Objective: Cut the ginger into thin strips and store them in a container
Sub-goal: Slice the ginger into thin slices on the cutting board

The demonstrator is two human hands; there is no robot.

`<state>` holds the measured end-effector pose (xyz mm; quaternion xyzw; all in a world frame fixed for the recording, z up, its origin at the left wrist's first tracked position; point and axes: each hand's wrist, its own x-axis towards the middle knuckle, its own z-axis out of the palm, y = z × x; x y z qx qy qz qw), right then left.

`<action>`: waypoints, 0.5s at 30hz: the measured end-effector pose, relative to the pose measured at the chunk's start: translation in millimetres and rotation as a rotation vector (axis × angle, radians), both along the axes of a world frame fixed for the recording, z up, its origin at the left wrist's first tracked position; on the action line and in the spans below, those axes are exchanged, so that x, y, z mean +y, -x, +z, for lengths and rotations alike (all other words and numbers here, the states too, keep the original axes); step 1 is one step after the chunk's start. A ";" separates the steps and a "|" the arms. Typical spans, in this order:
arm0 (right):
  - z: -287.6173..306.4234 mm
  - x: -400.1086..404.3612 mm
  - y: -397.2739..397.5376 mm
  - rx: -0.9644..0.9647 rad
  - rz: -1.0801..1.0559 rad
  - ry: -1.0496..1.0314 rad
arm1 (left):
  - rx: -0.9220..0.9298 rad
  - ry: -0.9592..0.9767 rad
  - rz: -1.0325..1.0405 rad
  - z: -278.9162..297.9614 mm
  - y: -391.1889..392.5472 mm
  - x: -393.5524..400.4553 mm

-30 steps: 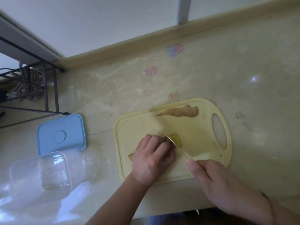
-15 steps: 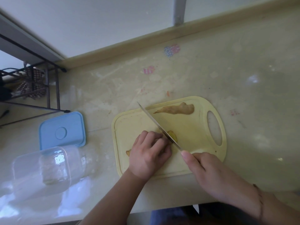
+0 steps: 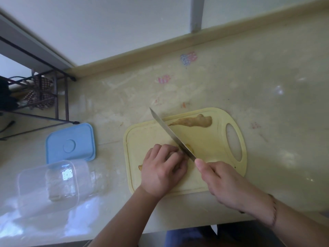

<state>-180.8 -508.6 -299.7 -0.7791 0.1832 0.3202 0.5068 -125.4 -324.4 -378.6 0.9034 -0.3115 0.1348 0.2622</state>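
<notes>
A pale yellow cutting board [image 3: 210,182] lies on the counter. My left hand [image 3: 162,171] holds down a piece of ginger [image 3: 189,147] with curled fingers; only its yellow cut end and a small tip at the left show. My right hand [image 3: 224,182] grips the handle of a knife [image 3: 170,134], index finger along the spine. The blade runs diagonally, its tip past the board's far edge, close against my left fingers. A second ginger piece [image 3: 193,121] lies at the board's far edge. A clear plastic container [image 3: 49,186] stands at the left, its blue lid [image 3: 70,143] behind it.
A dark metal rack [image 3: 37,97] with patterned cloth stands at the far left. A raised ledge [image 3: 178,45] and wall bound the counter at the back. Faded stickers [image 3: 188,57] mark the counter beyond the board. The counter's near edge runs just below my arms.
The knife has risen from flat against the board, and its tip now reaches past the board's far edge. My left hand keeps its hold on the ginger.
</notes>
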 end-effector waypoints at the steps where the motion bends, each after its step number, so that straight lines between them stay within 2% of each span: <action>1: 1.2 -1.2 1.3 0.015 -0.015 -0.028 | 0.009 -0.003 0.001 1.0 0.2 0.0; 5: 11.3 -12.2 -3.3 0.190 -0.135 -0.274 | 0.097 -0.012 -0.018 9.8 0.4 -0.6; 8: 17.7 -22.5 -7.8 0.253 -0.198 -0.389 | 0.150 0.028 0.023 16.0 0.3 -1.6; 11: 19.3 -30.2 -11.0 0.317 -0.286 -0.459 | 0.233 0.168 0.124 25.9 1.4 -6.4; 15: 22.8 -36.5 -11.6 0.401 -0.334 -0.552 | 0.568 0.459 0.412 51.4 0.0 -22.4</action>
